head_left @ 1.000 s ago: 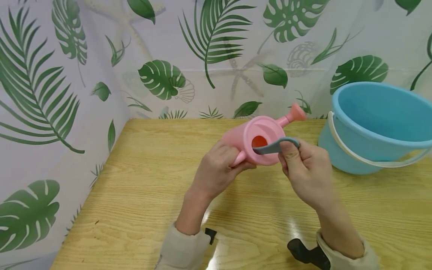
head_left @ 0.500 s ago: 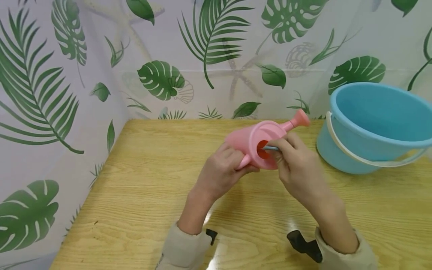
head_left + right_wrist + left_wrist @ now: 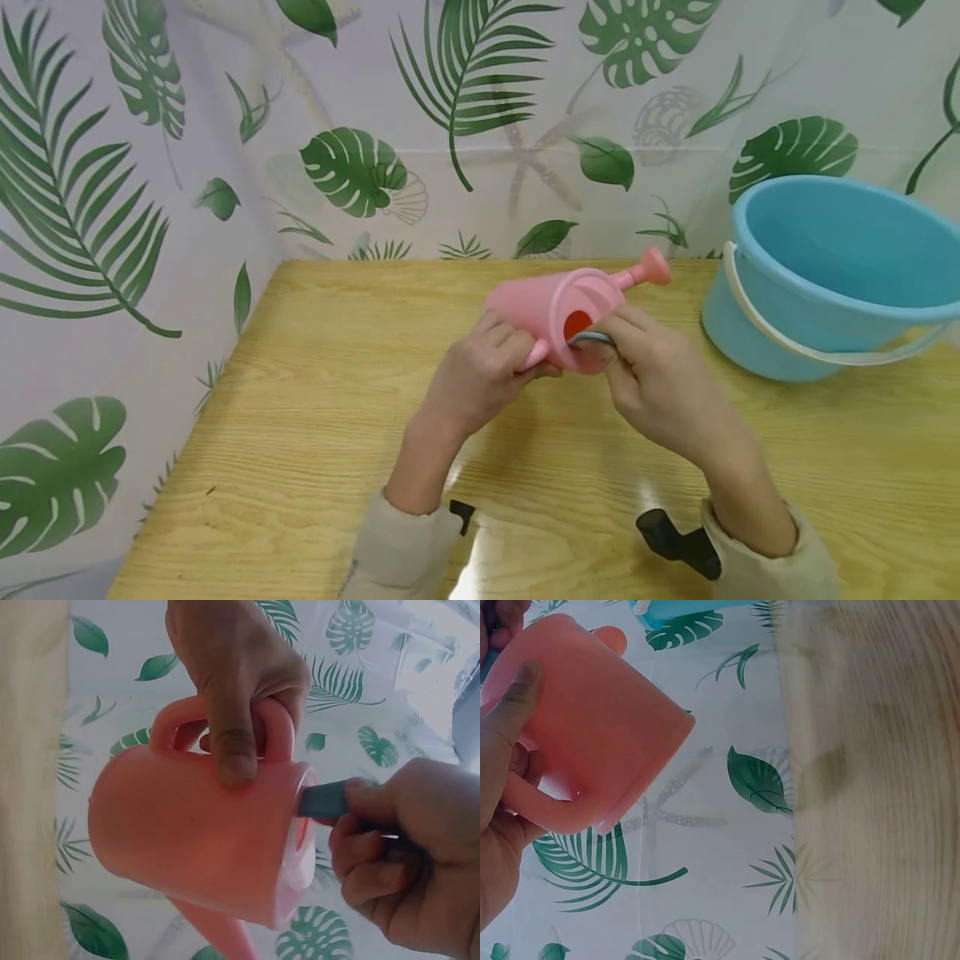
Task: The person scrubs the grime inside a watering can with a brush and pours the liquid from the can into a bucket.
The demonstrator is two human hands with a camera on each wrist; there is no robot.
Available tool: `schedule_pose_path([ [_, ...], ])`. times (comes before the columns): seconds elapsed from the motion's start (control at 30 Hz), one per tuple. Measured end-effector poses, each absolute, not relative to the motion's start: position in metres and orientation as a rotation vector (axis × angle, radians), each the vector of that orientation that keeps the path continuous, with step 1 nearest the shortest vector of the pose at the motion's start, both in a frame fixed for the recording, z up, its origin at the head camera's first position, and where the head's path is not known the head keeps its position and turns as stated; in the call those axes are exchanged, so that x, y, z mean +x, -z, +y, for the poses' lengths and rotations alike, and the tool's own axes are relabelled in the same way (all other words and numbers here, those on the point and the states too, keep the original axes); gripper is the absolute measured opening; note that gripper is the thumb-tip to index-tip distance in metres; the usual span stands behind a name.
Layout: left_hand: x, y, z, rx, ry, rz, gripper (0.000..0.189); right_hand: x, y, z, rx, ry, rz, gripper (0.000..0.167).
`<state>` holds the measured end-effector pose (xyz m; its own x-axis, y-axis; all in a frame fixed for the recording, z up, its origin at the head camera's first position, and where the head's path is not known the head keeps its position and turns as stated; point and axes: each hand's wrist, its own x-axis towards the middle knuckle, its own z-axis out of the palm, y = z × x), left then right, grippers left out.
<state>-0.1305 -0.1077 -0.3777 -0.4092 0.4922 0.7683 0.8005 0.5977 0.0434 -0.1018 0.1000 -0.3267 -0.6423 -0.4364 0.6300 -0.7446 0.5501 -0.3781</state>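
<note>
My left hand (image 3: pixel 480 375) grips the loop handle of a pink toy watering can (image 3: pixel 525 304), which is tipped on its side with its top facing right. In the right wrist view, the left thumb lies along the can's wall (image 3: pixel 187 825). My right hand (image 3: pixel 667 383) pinches a flat grey-blue tool (image 3: pixel 322 800) at the can's top. One end of the tool enters the can's round opening (image 3: pixel 576 323), which looks red-orange inside; that end is hidden. The fingers cover most of the rest. The spout's flared rose (image 3: pixel 655 266) points to the back right.
A light blue bucket (image 3: pixel 795 333) with a white carrying handle (image 3: pixel 772 333) stands to the right on the wooden table (image 3: pixel 315 417). A leaf-patterned sheet (image 3: pixel 465 208) rises behind the table and along its left side.
My right hand has moved left and nearer the can's opening, and its grip now covers most of the tool's curved handle. The can dipped and swung slightly right, then back left, in my left hand.
</note>
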Motion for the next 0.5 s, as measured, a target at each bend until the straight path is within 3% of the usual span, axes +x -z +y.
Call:
schedule_pose_path([
  [0.1,-0.132,0.379,-0.109,-1.027,0.583,-2.088,0.041,-0.104,0.327,0.101,0.903,-1.140,-2.288,0.011],
  [0.3,-0.135,0.379,-0.109,-1.013,0.670,-2.083,0.040,-0.097,0.318,0.105,0.634,-1.649,-2.208,0.026],
  [0.5,-0.135,0.376,-0.108,-0.974,0.673,-2.036,0.041,-0.091,0.311,0.100,0.520,-1.895,-2.273,0.026],
])
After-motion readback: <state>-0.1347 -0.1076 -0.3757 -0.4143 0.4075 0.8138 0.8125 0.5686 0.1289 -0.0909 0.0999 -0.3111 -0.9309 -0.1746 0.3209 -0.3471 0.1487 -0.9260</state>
